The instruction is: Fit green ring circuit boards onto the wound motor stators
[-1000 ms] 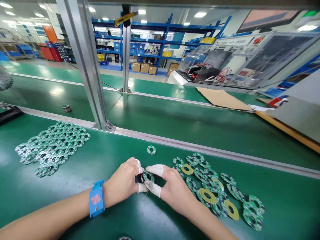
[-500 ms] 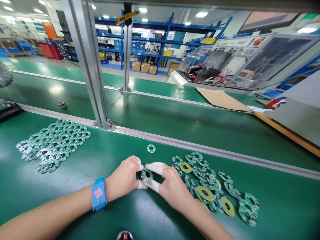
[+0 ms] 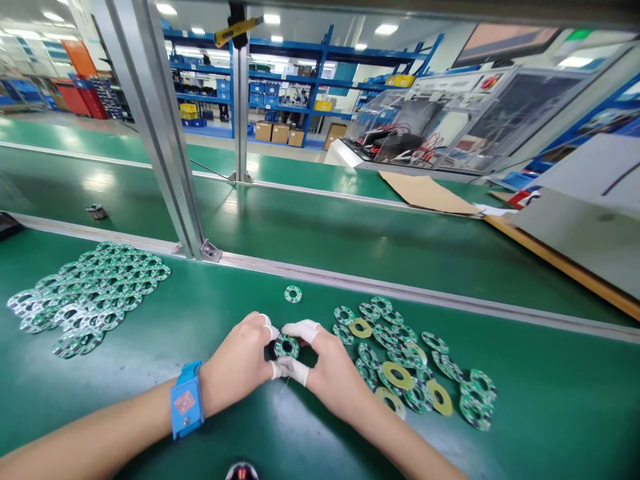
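Observation:
A small ring-shaped green circuit board [image 3: 287, 347] is pinched between my two hands, with something dark under or beside it that I cannot make out. My left hand [image 3: 245, 353], a blue wrist strap [image 3: 187, 401] behind it, grips from the left with white finger cots on. From the right, my right hand [image 3: 327, 363], also in white finger cots, closes on the board's edge. A thin wire end shows just below the fingertips. One loose ring board [image 3: 293, 294] lies flat beyond my hands.
Scattered ring boards [image 3: 395, 333], some showing yellow backs [image 3: 398, 375], lie right of my hands. Overlapping rows of ring boards [image 3: 110, 287] cover the left. An aluminium post [image 3: 155, 133] and rail [image 3: 320, 278] stand beyond. A wound part [image 3: 97, 212] sits past the rail.
The view has shifted slightly, so the scene sits further left. Both hands stay together on the ring board, which now faces the camera a little more.

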Available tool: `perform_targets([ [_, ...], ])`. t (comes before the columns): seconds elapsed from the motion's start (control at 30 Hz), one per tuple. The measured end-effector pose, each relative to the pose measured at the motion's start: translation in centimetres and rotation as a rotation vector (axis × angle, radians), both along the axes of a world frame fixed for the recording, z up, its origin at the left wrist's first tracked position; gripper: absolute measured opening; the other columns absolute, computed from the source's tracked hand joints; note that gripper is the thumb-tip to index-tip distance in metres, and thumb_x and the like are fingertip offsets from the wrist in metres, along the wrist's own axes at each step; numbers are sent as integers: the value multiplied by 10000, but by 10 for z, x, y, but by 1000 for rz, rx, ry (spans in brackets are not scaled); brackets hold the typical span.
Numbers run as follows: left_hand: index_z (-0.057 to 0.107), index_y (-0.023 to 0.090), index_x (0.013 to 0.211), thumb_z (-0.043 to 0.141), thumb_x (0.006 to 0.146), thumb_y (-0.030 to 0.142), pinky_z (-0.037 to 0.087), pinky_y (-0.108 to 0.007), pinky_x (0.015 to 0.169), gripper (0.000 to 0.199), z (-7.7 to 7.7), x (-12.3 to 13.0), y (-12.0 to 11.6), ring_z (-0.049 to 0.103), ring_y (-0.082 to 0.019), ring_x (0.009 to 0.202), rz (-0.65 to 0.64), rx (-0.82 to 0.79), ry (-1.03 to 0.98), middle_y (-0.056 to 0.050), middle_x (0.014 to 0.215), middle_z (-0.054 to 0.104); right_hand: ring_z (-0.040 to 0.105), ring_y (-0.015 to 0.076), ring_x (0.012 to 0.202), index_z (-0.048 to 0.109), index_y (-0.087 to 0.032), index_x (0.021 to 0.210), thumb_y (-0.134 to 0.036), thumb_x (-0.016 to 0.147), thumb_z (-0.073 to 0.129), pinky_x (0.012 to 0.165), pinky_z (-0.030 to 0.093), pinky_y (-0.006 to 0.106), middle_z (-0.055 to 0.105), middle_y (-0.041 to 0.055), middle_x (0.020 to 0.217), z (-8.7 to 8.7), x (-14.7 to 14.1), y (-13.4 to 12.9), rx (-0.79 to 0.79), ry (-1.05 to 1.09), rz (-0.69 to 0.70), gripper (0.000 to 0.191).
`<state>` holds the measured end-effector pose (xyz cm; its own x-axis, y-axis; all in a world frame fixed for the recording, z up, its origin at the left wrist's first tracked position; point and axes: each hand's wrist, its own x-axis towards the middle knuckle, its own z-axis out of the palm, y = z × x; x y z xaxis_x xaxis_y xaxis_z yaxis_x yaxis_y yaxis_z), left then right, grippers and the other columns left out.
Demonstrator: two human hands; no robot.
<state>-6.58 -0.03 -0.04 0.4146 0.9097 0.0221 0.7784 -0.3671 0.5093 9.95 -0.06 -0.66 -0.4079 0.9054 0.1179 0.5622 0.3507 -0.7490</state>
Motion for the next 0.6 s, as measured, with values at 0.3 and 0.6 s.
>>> perform_targets([
  [0.3,598,139,945,662,683,173,450,-328,830,271,20,-14,-4,496,-220,936,-89,62,12,-66,959,560,502,246,1123,497,-186,1233,-321,757,612,944,417,422,529,116,1259,-2,23,10,-329,215,180,508],
  [0.6,603,117,710,374,857,45,481,-317,666,281,10,-7,-14,525,-216,800,-474,466,242,-82,733,560,561,211,987,543,-177,1155,-249,785,538,889,455,395,603,95,1126,-8,10,-2,-177,155,66,376],
])
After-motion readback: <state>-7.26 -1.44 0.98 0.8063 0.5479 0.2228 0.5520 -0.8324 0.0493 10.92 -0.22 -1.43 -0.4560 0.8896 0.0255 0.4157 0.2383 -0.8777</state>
